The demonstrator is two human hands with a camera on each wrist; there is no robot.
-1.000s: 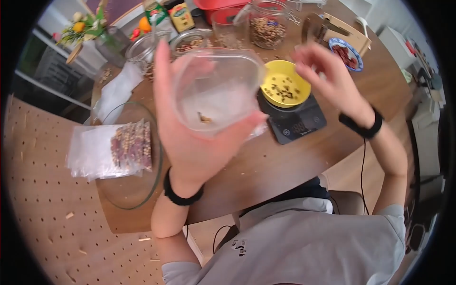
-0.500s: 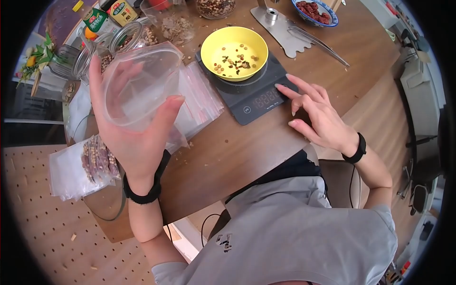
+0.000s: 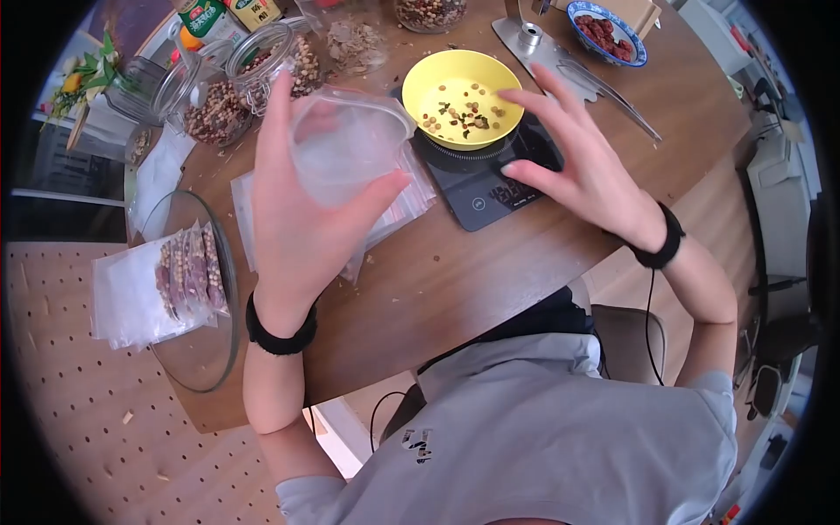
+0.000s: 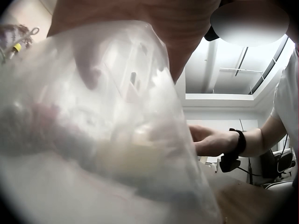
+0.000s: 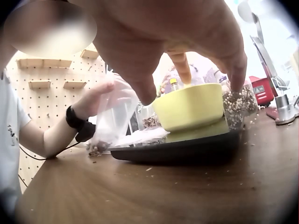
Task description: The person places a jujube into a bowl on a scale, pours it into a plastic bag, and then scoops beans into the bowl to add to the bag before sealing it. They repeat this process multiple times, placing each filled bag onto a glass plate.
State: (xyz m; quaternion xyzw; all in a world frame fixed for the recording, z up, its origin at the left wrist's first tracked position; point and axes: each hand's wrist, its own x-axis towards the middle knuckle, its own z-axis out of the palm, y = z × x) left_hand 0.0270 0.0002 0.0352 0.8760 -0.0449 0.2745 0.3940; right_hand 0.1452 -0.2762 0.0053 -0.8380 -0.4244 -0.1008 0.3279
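A clear plastic zip bag (image 3: 350, 149) hangs with its mouth spread wide in my left hand (image 3: 302, 219), thumb on one side and fingers on the other. Its film fills much of the left wrist view. My right hand (image 3: 599, 175) reaches over a yellow bowl (image 3: 427, 80), fingers apart; one fingertip overlaps the bowl's right rim and the thumb is over the scale. Grains and dark bits lie scattered in the bowl. Below it is a black digital scale (image 3: 477, 197). In the right wrist view, fingers arch above the bowl (image 5: 189, 109).
Flat zip bags (image 3: 407, 206) lie beneath my left hand. Filled bags (image 3: 192, 271) rest on a glass dish (image 3: 206, 372) at left. Jars of mixed grains (image 3: 219, 114) line the back. Metal tongs (image 3: 630, 109) and a blue-rimmed bowl (image 3: 641, 58) of dark red pieces are at right.
My right hand moved from near the bowl to the scale's front, then back up to the bowl's right side. My left hand keeps holding the bag. The head view has shifted.
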